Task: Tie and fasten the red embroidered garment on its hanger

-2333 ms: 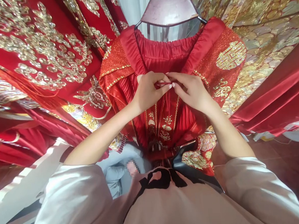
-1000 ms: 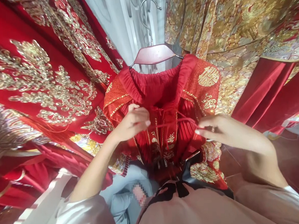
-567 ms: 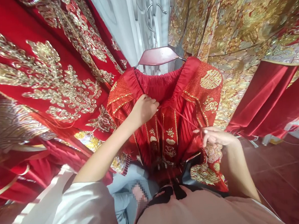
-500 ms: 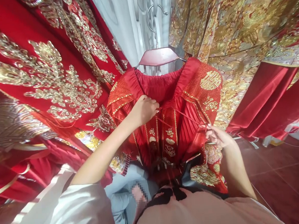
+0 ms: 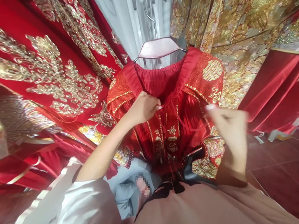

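A red robe with gold embroidery (image 5: 196, 89) hangs from a wooden hanger (image 5: 158, 48) in front of me. My left hand (image 5: 142, 107) is closed in a pinch at the front of the robe's neckline, on a thin red tie cord (image 5: 176, 115). The cord runs from there down to the right. My right hand (image 5: 230, 127) is raised to the right of the robe, smeared by motion; its fingers look curled, and I cannot make out whether the cord is in them.
Other red and gold embroidered garments hang close on the left (image 5: 43, 71) and on the right (image 5: 247, 21). A dark red tiled floor (image 5: 287, 178) shows at the lower right. A black chair edge (image 5: 193, 163) sits below the robe.
My hands, together at the neckline earlier, have drawn apart. The right hand pulled the cord out to the right and has now risen in a blur. The left hand stayed at the neckline.
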Motion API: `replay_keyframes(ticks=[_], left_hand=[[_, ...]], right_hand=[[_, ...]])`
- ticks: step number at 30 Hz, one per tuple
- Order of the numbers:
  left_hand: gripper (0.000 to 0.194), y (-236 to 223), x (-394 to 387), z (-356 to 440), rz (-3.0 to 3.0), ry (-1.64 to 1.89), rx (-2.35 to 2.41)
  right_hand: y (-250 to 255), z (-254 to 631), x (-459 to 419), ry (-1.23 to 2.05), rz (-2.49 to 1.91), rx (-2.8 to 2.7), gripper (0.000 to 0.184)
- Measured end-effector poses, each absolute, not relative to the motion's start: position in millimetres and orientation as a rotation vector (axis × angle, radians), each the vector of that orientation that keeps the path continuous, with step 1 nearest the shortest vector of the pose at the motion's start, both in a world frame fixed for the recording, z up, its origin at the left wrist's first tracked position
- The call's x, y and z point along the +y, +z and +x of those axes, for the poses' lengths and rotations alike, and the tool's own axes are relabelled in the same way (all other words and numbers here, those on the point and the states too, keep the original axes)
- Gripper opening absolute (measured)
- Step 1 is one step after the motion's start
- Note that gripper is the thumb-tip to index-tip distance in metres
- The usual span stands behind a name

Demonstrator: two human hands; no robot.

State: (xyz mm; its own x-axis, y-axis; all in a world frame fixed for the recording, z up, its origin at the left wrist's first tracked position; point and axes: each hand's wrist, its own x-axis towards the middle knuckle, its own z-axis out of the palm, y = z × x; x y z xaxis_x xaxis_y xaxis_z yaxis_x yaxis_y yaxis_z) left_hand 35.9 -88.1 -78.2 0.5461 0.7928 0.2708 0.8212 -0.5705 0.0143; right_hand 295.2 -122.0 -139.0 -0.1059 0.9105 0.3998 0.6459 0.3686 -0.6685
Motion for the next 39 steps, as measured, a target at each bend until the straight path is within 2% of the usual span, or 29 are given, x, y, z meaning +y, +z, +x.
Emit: replay_keyframes(ticks=[2, 4, 9, 12, 15, 19, 25, 36, 39], left_hand=[[0.023, -77.6, -89.1, 36.6, -2.656, -0.381, -1.420], [0.023, -78.1, -89.9, 36.7, -2.647, -0.392, -1.443], [0.022, -77.7, -92.4, 38.8, -2.673, -0.402, -1.442], [0.023, -76.0, -92.5, 40.9, -2.693, -0.414, -1.432], [0.027, -75.3, -91.9, 40.6, -2.733, -0.438, -1.395], [0.026, -74.6, -94.6, 38.2, -2.750, -0.480, -1.377], [0.026, -71.5, -101.8, 37.7, -2.783, -0.464, -1.367], [0.027, -72.4, -100.4, 42.2, -2.743, -0.496, -1.348], [0.027, -70.0, -103.1, 45.4, -2.737, -0.478, -1.361]], right_hand=[[-136.2, 276.9, -121.2, 0.602, -1.404, -2.264, 0.050], [-135.4, 267.2, -125.2, 0.641, -1.435, -2.507, 0.046], [-132.0, 256.8, -127.2, 0.424, -1.249, -1.948, 0.039], [-136.1, 232.3, -110.0, 0.558, -1.017, -1.881, 0.026], [-144.8, 204.4, -94.9, 0.599, -0.999, -1.841, 0.019], [-151.2, 188.1, -93.0, 0.463, -1.118, -1.734, 0.017], [-151.2, 187.2, -98.5, 0.516, -1.086, -1.618, 0.012], [-156.5, 187.7, -106.0, 0.319, -1.162, -1.604, 0.019], [-156.7, 189.2, -106.6, 0.349, -1.125, -1.568, 0.018]])
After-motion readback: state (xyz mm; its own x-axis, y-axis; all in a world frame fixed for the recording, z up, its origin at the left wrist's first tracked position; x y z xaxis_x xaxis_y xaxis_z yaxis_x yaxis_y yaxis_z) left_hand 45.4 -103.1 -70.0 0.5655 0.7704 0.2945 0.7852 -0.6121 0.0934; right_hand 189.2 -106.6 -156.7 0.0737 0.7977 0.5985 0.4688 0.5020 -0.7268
